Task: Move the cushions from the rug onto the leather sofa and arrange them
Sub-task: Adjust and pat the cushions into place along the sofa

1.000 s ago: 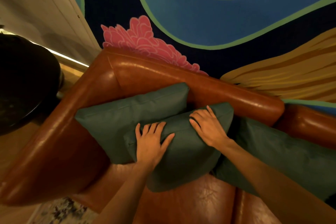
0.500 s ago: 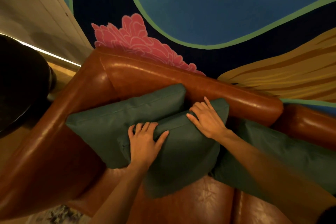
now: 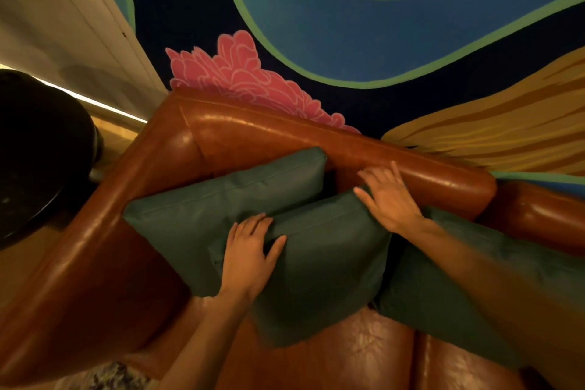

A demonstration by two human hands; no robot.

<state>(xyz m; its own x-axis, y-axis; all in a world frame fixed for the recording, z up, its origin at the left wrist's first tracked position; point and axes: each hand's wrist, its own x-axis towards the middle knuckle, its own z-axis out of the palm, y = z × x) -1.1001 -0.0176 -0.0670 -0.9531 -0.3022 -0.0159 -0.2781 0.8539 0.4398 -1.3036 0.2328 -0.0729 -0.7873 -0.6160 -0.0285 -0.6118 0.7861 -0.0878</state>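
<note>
Your left hand (image 3: 248, 255) lay flat on the front cushion (image 3: 329, 272) at its upper left corner. Its fingers were nearly straight, tips over the top edge, with the thumb spread across the face. Your right hand (image 3: 389, 199) rested spread on the same cushion's upper right corner, fingertips reaching the sofa (image 3: 316, 142) behind it. Neither hand pinched anything. That cushion stood tilted on the seat, overlapping the back cushion (image 3: 221, 203), which leaned into the sofa's corner. A third cushion (image 3: 443, 294) lay just beside it, under your right forearm. A strip of rug (image 3: 104, 374) showed below.
</note>
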